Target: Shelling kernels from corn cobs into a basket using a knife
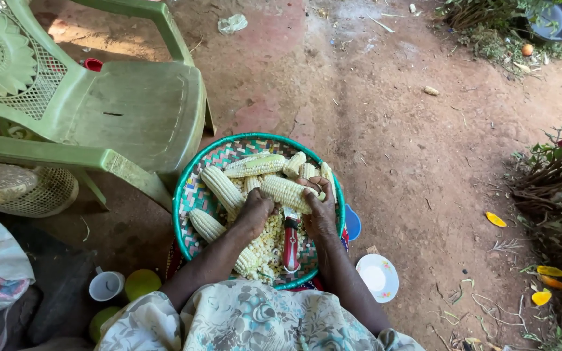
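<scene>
Corn cob [287,192] held over woven basket [193,195], left hand [255,211] and right hand [320,208] with fingers clamped on it. Loose kernels [269,240], apparently a red-handled knife [291,244] beneath. Green chair [131,110] close at basket's left rim; bare ground [391,149] open beyond.

Daylight is bright but soft over most of the scene, which lies in open shade. A sunny patch glows on the ground [86,36] at upper left. Shadows are weak. The picture is sharp, with wide-angle bending at the edges and no glare.
</scene>
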